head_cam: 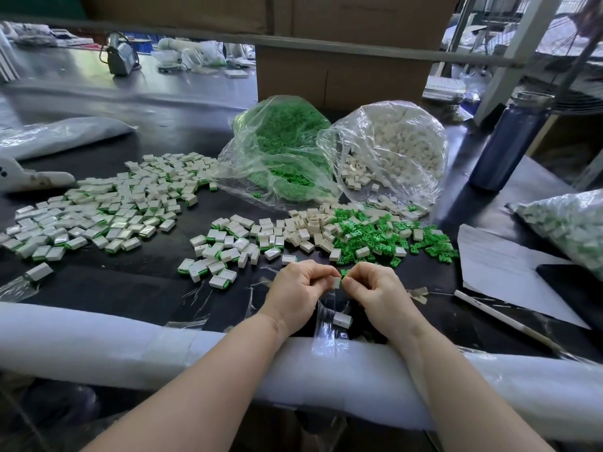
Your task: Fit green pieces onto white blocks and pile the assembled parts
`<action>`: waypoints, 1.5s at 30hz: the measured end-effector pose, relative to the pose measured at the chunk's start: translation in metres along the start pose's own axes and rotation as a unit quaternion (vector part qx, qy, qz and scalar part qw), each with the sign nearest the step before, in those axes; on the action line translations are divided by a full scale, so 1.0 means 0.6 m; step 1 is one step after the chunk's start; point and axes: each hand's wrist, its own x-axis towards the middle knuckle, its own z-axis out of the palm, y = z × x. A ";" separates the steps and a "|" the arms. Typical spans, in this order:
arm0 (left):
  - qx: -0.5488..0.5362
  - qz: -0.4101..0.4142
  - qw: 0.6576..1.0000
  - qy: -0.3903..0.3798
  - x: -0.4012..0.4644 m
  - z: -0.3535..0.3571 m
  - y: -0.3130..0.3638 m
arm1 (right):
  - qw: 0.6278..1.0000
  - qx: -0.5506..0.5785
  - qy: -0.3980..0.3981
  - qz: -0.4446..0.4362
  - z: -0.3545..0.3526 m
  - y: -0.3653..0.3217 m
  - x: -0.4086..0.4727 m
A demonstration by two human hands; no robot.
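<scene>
My left hand (298, 288) pinches a small white block (336, 283) near the table's front edge. My right hand (375, 288) presses a green piece (344, 278) against that block's right end. Both hands meet at the block. Behind them lie loose white blocks (303, 228) and loose green pieces (385, 238). Assembled parts spread in a small pile (218, 252) left of the hands and a large pile (107, 203) at the far left. One assembled part (342, 319) lies just below my hands.
An open bag of green pieces (280, 148) and an open bag of white blocks (398, 148) stand behind the loose parts. A blue bottle (512, 141), a bag of assembled parts (567, 226), paper (499, 265) and a white pen (496, 316) sit right. White foam padding (130, 340) lines the front edge.
</scene>
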 end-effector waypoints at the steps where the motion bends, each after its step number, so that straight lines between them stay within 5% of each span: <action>1: 0.004 0.004 1.000 0.000 0.000 0.000 0.000 | 1.000 -0.003 0.000 -0.001 0.000 0.000 0.000; 17: 0.047 0.041 0.998 -0.004 -0.001 0.002 0.001 | 0.999 -0.016 -0.027 0.006 -0.002 -0.006 -0.003; 23: -0.073 -0.017 0.997 0.003 -0.001 -0.001 0.006 | 0.997 0.073 0.038 0.003 -0.003 -0.010 -0.005; 28: -0.058 -0.017 0.998 -0.008 0.000 0.005 0.008 | 0.987 0.152 0.060 0.013 -0.006 -0.009 -0.007; 45: -0.015 0.004 1.000 0.007 0.028 -0.003 0.008 | 0.995 0.064 0.076 -0.013 -0.013 -0.024 0.014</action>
